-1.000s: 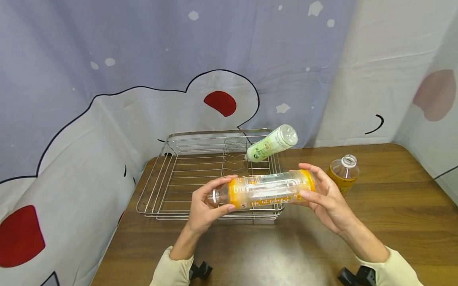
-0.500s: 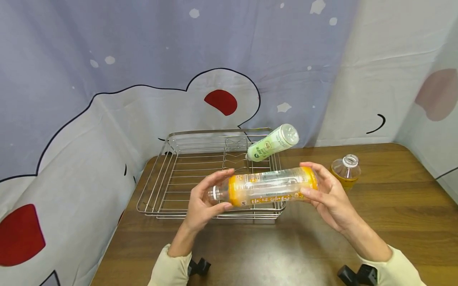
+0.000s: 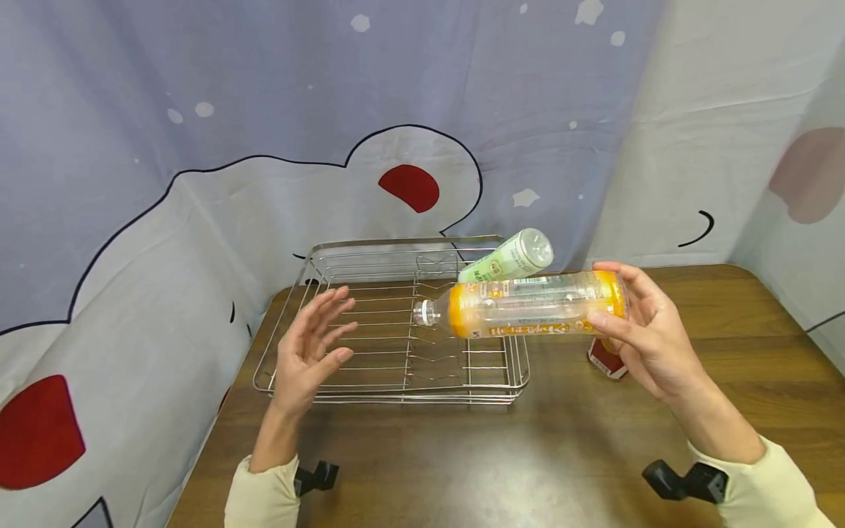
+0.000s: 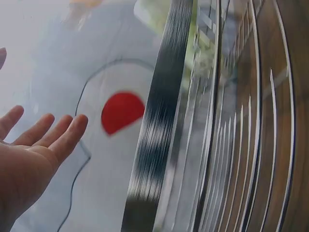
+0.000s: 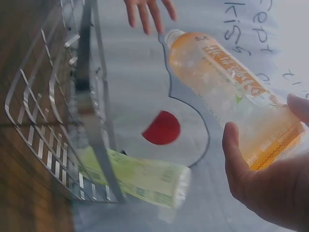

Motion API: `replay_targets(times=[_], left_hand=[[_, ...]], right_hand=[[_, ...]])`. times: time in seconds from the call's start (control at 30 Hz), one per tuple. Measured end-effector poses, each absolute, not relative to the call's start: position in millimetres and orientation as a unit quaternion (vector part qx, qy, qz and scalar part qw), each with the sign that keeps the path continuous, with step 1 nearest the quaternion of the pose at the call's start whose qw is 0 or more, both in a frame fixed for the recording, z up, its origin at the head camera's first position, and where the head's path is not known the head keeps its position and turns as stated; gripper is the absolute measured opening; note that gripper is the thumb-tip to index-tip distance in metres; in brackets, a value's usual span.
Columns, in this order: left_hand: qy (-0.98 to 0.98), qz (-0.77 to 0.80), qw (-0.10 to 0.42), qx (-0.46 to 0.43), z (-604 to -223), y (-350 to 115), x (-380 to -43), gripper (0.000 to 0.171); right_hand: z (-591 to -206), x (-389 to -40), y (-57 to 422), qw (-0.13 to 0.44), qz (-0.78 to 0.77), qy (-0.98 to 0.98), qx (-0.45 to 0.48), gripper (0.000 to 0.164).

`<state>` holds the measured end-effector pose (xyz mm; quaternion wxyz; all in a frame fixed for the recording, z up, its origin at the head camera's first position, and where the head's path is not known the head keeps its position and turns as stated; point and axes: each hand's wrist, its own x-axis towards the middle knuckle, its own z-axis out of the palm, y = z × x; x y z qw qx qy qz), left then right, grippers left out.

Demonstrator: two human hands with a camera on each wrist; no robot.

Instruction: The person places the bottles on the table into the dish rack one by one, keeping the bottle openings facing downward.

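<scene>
My right hand [image 3: 650, 337] grips the base end of a clear plastic bottle [image 3: 535, 304] with an orange-banded label. Held nearly level, the bottle points its uncapped neck left, above the right part of a wire dish rack [image 3: 356, 400]. My left hand [image 3: 306, 352] is off the bottle, over the rack's left side, fingers spread and holding nothing. A green-labelled bottle [image 3: 508, 257] leans neck-down in the rack's back right corner, partly hidden behind the held bottle. In the right wrist view, thumb and fingers wrap the orange-labelled bottle [image 5: 231, 92] near its base.
Behind my right hand stands another bottle, mostly hidden; its red lower part [image 3: 607, 361] shows on the wooden table [image 3: 422, 462]. A patterned curtain [image 3: 264, 95] hangs close behind the rack and along the left side.
My left hand has let go of the bottle's neck end and moved left. The right hand has carried the bottle right and farther back, now covering most of the standing bottle.
</scene>
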<state>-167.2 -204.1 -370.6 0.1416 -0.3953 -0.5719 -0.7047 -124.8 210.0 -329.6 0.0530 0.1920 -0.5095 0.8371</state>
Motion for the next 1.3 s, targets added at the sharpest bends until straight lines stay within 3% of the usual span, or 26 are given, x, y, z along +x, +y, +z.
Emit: replay_targets(times=[0.27,0.53,0.73,0.97,1.3], left_hand=[[-0.636,-0.673,0.209,-0.314,-376.0,-255.6,-164.0,0.069],[-0.774,-0.581,0.213,-0.138,-390.4,-293.8,-160.8,0.074],[-0.853,-0.496,0.149,-0.070,-409.6,-313.3,-160.5,0.087],[-0.860,-0.503,0.065,-0.051,-427.5,-315.1,-162.8,0.092],[-0.833,-0.550,0.042,-0.055,-439.7,-317.2,-164.4,0.095]], right_hand=[[-313.4,-133.5,222.7,0.106,0.818,-0.538,0.177,0.055],[-306.7,-137.1,230.0,0.154,0.776,-0.590,0.162,0.061],[-306.8,-139.0,231.9,0.147,0.749,-0.628,0.152,0.062],[-311.3,-141.8,227.6,0.139,0.639,-0.747,0.121,0.064],[-320.5,-157.1,210.1,0.145,0.479,-0.862,0.082,0.069]])
